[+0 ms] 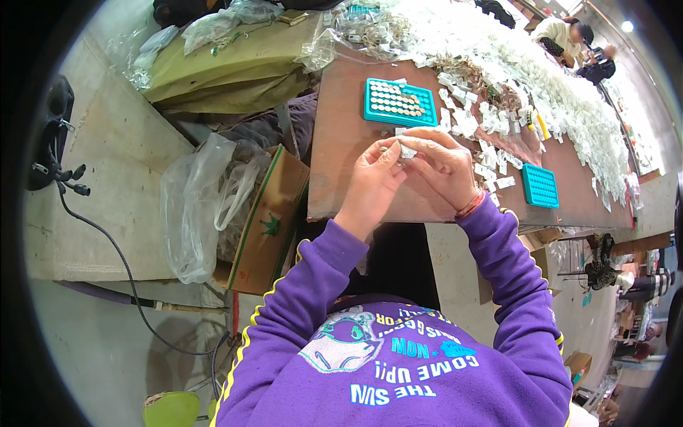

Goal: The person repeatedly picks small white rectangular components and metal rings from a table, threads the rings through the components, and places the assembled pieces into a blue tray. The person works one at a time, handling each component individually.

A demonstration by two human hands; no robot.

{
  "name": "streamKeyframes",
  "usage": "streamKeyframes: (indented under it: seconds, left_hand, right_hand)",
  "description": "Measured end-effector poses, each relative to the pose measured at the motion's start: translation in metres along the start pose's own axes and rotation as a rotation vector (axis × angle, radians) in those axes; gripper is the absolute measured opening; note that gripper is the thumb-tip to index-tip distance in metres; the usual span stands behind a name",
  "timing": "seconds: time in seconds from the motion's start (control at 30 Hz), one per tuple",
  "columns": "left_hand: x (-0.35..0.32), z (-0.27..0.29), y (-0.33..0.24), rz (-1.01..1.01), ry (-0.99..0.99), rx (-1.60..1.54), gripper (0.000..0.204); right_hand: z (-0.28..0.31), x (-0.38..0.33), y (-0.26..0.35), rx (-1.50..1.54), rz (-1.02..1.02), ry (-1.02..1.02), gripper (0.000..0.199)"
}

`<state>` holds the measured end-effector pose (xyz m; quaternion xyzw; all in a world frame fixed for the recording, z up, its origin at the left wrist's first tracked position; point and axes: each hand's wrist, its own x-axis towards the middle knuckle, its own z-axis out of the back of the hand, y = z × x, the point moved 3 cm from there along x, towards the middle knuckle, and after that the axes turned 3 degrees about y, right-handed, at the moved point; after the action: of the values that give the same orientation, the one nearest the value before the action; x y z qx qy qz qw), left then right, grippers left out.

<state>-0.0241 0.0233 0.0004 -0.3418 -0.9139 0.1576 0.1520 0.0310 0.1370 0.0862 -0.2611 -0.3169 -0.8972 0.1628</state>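
Over the near part of the brown table (pixel 341 181), both my hands come together at a small white piece (pixel 407 151). My left hand (pixel 375 176) pinches it from the left with thumb and fingers. From the other side my right hand (pixel 446 165) bends its fingers over it, hiding most of it; its exact kind does not show. Just beyond my hands lies a teal tray (pixel 366 114) with rows of round, pale, coin-like pieces in its pockets. To the right, loose white tag-like pieces (pixel 466 122) are scattered on the tabletop.
A second teal tray (pixel 541 186) lies at the right, and yellow-handled pliers (pixel 543 127) farther back. A large heap of white pieces (pixel 569 107) covers the far table. Left of the table stands a cardboard box (pixel 255 228) with plastic bags (pixel 196 206). Another person (pixel 558 39) sits far right.
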Motion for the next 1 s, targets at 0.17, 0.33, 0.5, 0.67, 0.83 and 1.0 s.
streamKeyframes:
  seconds: [0.17,0.33,0.5,0.67,0.83,1.0]
  left_hand:
    - [0.000,0.003,-0.004,-0.082,-0.070,0.024,0.019]
    - [0.001,0.002,-0.004,-0.112,-0.108,0.043,0.017]
    - [0.001,0.001,-0.003,-0.116,-0.110,0.067,0.016]
    - [0.001,0.000,-0.004,-0.117,-0.115,0.081,0.017]
    - [0.001,0.000,-0.004,-0.123,-0.109,0.089,0.016]
    - [0.001,0.002,-0.003,-0.117,-0.102,0.090,0.016]
  right_hand:
    - [0.031,-0.005,-0.028,-0.068,-0.181,-0.189,0.031]
    - [0.061,-0.025,-0.059,-0.115,-0.455,-0.197,0.016]
    - [0.053,-0.040,-0.068,-0.486,-0.309,-0.005,0.010]
    - [0.040,-0.031,-0.088,-0.728,-0.277,0.210,0.010]
    - [0.024,-0.021,-0.099,-0.940,-0.237,0.352,0.012]
    - [0.027,-0.020,-0.105,-0.837,-0.237,0.353,0.013]
